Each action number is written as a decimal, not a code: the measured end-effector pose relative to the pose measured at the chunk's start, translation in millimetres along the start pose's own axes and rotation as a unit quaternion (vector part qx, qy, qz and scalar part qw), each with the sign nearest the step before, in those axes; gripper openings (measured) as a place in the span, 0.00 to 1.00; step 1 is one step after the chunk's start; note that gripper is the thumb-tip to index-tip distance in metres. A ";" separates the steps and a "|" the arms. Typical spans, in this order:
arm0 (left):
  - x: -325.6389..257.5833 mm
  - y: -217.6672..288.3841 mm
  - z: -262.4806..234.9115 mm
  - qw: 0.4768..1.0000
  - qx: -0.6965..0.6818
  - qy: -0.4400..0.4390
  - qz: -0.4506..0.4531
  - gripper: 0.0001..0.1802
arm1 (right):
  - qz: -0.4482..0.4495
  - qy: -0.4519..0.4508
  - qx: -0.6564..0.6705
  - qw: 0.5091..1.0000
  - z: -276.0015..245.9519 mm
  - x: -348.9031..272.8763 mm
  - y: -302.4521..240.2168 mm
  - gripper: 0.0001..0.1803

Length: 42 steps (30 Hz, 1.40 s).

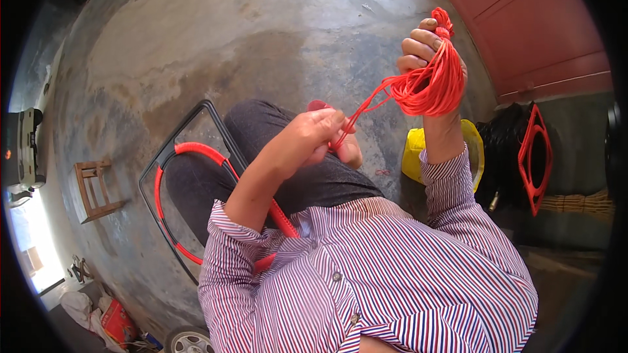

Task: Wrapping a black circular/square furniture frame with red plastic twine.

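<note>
High on the right, my right hand [422, 52] is closed round a thick looped hank of red cord [432, 91], whose bundled top pokes out above the fingers. Several red strands stretch from the hank down to my left hand [324, 134], closed on them over my lap. Against my legs leans a black angular frame [208, 108] with a round hoop [157, 189] inside it. Red covers parts of the hoop, and black shows between them. My left forearm and shirt hide part of that frame.
A small wooden stool [98, 189] stands on the concrete floor at left. On the right are a yellow bag [413, 153], a black heap [504, 144], a red frame with a round opening [536, 157] and a bundle of thin sticks [579, 202]. A wheel [190, 341] shows at lower left.
</note>
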<state>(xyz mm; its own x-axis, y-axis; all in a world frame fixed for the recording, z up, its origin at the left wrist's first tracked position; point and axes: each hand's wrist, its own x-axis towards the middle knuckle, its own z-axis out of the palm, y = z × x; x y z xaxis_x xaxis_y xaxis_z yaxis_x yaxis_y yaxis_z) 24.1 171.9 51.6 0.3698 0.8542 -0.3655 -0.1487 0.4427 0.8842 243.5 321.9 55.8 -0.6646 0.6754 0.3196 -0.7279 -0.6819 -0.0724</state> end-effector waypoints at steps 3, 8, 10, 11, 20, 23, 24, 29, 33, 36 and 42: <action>-14.5 3.9 -1.7 0.996 0.076 0.049 -0.017 0.23 | -0.022 0.020 -0.018 0.999 -5.9 -5.1 -7.7 0.19; -31.4 -8.6 -4.3 0.980 0.123 0.156 0.029 0.13 | -0.066 0.099 -0.130 0.984 0.4 -10.1 3.5 0.19; -34.3 -17.1 -8.1 0.974 0.121 0.180 0.068 0.09 | -0.057 0.106 -0.153 0.981 1.6 -11.4 4.9 0.17; -35.2 -19.0 -9.6 0.970 0.120 0.192 0.087 0.07 | -0.054 0.110 -0.164 0.979 1.8 -11.8 4.9 0.17; -39.0 -14.2 -10.7 0.957 -0.092 0.249 0.118 0.05 | -0.010 0.076 -0.128 0.989 -3.5 -11.1 1.5 0.12; -43.8 -6.1 -8.3 0.970 -0.031 0.237 0.048 0.09 | -0.009 0.062 -0.123 0.990 -4.3 -12.8 -0.9 0.13; -44.4 -6.7 -9.5 0.970 0.013 0.239 0.047 0.09 | -0.010 0.060 -0.123 0.991 -2.9 -13.2 -1.6 0.13; -55.7 -6.6 -8.2 0.953 0.147 0.247 0.098 0.11 | -0.033 0.073 -0.185 0.980 2.6 -15.3 1.1 0.16; -68.6 0.9 -4.2 0.939 0.177 0.280 0.094 0.13 | -0.036 0.085 -0.272 0.958 -8.0 -19.3 0.7 0.14; -75.9 5.6 0.6 0.902 0.249 0.344 0.082 0.13 | -0.034 0.123 -0.365 0.922 -15.9 -22.1 -2.0 0.12; -83.2 11.2 8.1 0.838 0.350 0.407 0.095 0.10 | -0.013 0.220 -0.546 0.808 -20.8 -24.0 4.2 0.08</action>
<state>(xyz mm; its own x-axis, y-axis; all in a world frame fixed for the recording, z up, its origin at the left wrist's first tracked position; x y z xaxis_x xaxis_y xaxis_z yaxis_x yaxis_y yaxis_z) -0.9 103.6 94.3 -0.3910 0.9201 -0.0241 0.5463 0.2531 0.7984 252.8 308.7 28.2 -0.4674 0.8840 -0.0137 -0.2983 -0.1723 -0.9388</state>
